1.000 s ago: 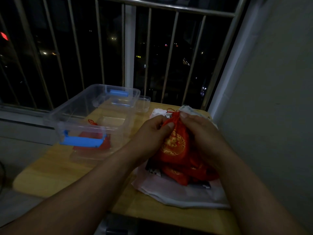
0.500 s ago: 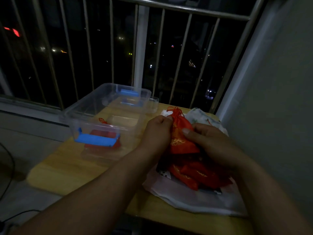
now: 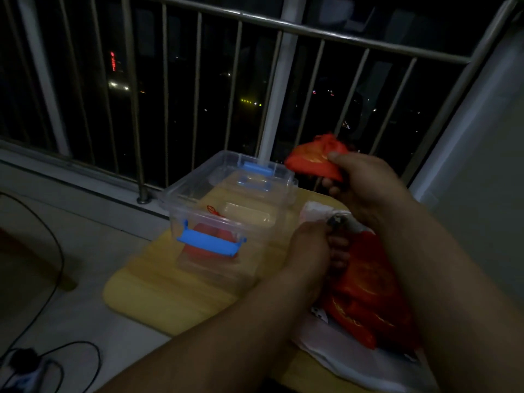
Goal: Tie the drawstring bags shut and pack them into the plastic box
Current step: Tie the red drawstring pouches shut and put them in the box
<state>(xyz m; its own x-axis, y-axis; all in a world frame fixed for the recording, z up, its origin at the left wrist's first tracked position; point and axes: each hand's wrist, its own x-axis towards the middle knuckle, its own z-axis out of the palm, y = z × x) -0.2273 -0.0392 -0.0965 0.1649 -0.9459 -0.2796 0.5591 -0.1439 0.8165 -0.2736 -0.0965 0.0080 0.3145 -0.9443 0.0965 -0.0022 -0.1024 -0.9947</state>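
Right hand [image 3: 365,182] pinched a bag [image 3: 310,163] aloft beside the box [image 3: 192,191], likely for dropping in; left hand [image 3: 309,248] curled at the pile [image 3: 365,293], grip unclear.

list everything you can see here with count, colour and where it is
clear plastic box: 1, transparent, open top, on the table's left part
latches: 2, blue, box's near and far ends
red drawstring bag in the box: 1, red, near end
held red drawstring bag: 1, red with gold, in the air by the box's far right corner
pile of red drawstring bags: several, red with gold, table's right
white plastic wrapper: 1, under the pile
yellow wooden table: 1, by the railing
metal railing: 1, grey, behind
black cables: some, floor, left
right hand: grips the held bag
left hand: fingers curled at the pile, grip unclear
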